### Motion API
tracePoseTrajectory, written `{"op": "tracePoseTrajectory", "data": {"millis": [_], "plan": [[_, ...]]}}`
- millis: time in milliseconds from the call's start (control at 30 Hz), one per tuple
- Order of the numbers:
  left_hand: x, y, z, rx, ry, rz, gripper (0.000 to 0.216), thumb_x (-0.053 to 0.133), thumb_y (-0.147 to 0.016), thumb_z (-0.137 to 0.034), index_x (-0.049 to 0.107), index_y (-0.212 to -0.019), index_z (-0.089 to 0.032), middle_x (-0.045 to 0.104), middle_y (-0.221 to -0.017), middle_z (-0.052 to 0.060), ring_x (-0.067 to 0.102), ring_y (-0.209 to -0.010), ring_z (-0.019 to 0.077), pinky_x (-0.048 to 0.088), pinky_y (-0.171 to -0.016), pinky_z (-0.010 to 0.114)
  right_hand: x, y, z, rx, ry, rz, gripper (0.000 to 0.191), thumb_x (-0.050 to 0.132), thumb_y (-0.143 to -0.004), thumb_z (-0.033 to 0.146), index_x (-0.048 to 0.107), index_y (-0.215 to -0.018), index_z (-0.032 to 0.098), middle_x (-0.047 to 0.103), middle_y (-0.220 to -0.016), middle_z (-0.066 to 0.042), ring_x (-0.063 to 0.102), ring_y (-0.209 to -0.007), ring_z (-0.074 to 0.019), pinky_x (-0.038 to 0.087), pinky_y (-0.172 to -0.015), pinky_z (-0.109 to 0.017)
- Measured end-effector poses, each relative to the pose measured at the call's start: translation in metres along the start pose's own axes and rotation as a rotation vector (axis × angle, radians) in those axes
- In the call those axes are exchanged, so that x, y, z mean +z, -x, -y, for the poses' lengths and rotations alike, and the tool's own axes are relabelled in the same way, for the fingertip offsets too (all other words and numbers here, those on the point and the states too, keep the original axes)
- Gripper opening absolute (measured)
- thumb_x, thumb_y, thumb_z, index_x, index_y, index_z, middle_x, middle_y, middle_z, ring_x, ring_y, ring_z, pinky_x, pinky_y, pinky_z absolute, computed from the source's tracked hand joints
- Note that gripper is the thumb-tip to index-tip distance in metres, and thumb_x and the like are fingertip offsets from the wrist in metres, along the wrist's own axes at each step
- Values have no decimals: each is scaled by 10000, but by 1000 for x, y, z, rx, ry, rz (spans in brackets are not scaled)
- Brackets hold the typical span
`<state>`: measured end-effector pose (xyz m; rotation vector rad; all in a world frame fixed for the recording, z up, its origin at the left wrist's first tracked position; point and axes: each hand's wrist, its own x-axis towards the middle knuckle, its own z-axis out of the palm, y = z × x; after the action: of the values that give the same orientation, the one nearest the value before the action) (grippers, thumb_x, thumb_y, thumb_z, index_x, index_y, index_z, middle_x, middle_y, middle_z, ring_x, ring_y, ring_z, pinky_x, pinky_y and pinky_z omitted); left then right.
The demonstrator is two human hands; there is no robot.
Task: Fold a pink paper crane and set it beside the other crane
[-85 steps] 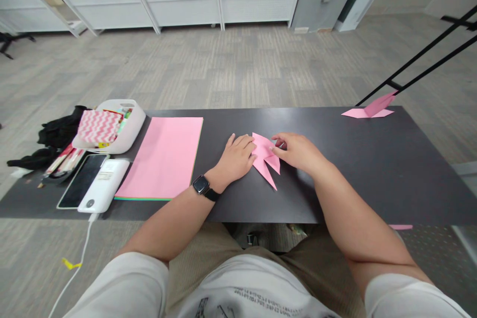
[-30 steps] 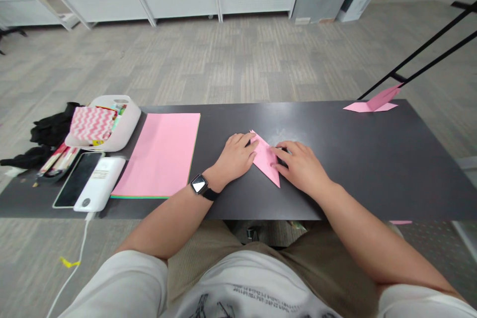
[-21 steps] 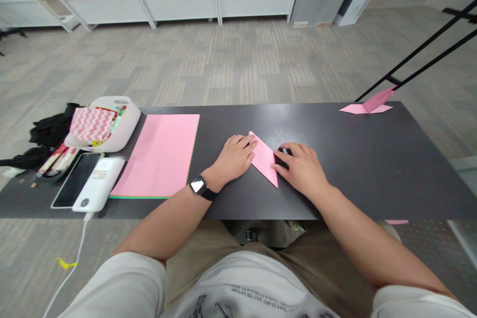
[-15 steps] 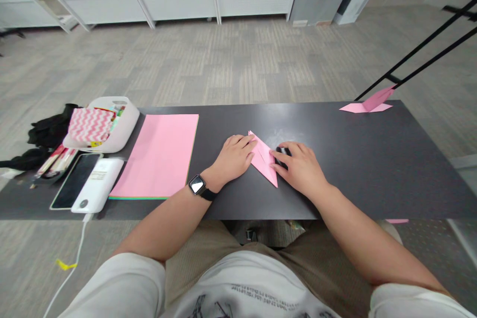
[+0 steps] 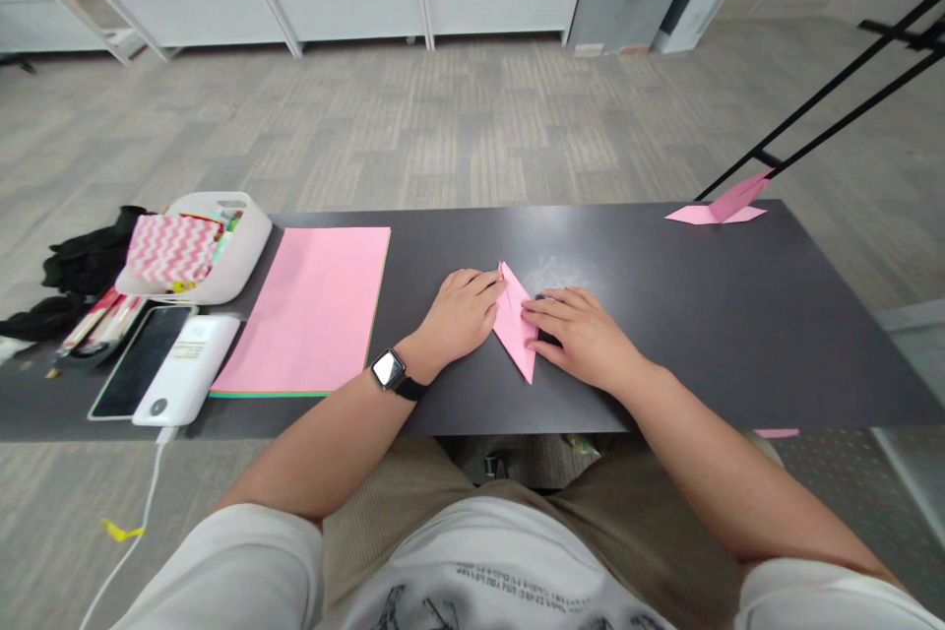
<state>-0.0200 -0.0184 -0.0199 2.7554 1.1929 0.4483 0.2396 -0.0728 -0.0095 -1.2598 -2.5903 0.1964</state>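
Observation:
A pink sheet of paper folded into a narrow kite shape (image 5: 515, 322) lies on the dark table, one point towards me. My left hand (image 5: 463, 308) rests flat along its upper left edge, fingertips on the paper and thumb beside the edge. On the right side, my right hand (image 5: 580, 327) lays its stretched fingers over the paper's edge. Its thumb is apart, lower down, touching near the same edge. Both hands are open, pressing rather than gripping. The fingertips cover parts of both edges. A smartwatch (image 5: 388, 369) is on my left wrist.
Left of my hands lies a stack of coloured paper (image 5: 310, 305), pink on top. Beyond it are a white power bank (image 5: 184, 369) with a cable, a phone (image 5: 140, 364) and a filled white basket (image 5: 247, 251). A folded pink paper figure (image 5: 727, 207) stands at the far right edge.
The folded paper has turned slightly, its near point shifting left and towards me. My right hand has moved left, and its fingers now lie flatter and closer together on the paper.

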Motion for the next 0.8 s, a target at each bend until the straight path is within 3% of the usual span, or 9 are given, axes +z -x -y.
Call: {"op": "tracePoseTrajectory", "data": {"millis": [200,300,500,800], "plan": [[0,2,0,38,6,-15,441,494,-1072,-211,693,-1465,-222,653,-1542,98,580,-1330,312,455,-1191,532,-18,-12,-11,-66,-49,-9,306,669,-1061,384,787,-1305,244,782,-1353,-82,663,-1261,-332,509,-1120,-540],[1,2,0,41,-5,-23,449,492,-1071,-212,694,-1472,-224,657,-1529,102,573,-1322,318,453,-1186,541,-23,-33,-25,-6,-7,-102,307,639,-1058,309,791,-1315,238,766,-1348,-109,659,-1217,-335,522,-1070,-537],[0,0,-1,26,-1,-13,458,493,-1072,-213,694,-1482,-242,668,-1519,88,571,-1319,314,440,-1205,554,1,-61,-36,30,-9,-138,328,628,-1060,328,807,-1332,286,710,-1369,-139,613,-1259,-345,518,-1043,-542],[-3,2,-3,37,18,9,474,518,-1053,-200,701,-1481,-287,669,-1527,65,546,-1334,327,437,-1204,578,11,-53,-38,37,5,-112,369,646,-1053,370,771,-1392,293,692,-1392,-135,580,-1283,-346,473,-1090,-552]]}}
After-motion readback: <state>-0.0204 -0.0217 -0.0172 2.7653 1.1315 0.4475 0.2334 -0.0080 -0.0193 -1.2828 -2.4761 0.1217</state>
